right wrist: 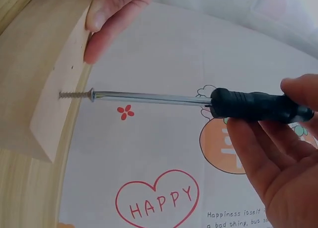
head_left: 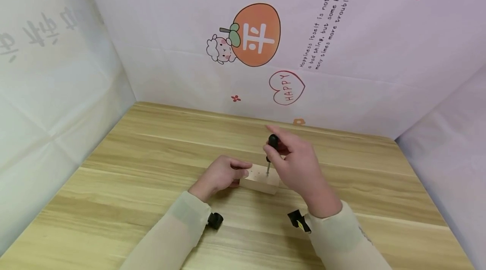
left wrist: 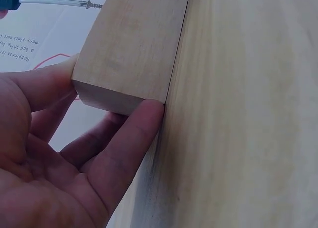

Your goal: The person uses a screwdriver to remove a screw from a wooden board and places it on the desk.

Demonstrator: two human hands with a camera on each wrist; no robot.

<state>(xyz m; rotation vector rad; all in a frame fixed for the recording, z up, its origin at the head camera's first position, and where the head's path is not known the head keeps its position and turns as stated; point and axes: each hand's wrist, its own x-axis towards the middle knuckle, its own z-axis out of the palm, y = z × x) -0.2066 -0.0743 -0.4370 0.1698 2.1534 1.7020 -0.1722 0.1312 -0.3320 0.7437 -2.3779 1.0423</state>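
A small pale wooden block [head_left: 260,179] [left wrist: 131,49] [right wrist: 39,84] lies on the wooden table [head_left: 152,185]. My left hand [head_left: 222,175] [left wrist: 64,153] grips its left end, thumb and fingers on opposite sides. My right hand [head_left: 298,166] [right wrist: 278,143] holds a black-handled screwdriver [head_left: 271,145] [right wrist: 248,105] upright over the block. Its tip sits in the head of a screw [right wrist: 74,94] [left wrist: 92,6] standing partly driven in the block's top face. Small holes dot that face beside the screw.
Printed paper walls [head_left: 265,38] with an orange fruit and a HAPPY heart close in the table on three sides. Bare tabletop [head_left: 125,152] stretches around the block. Black wrist-camera mounts [head_left: 215,220] sit at both sleeves.
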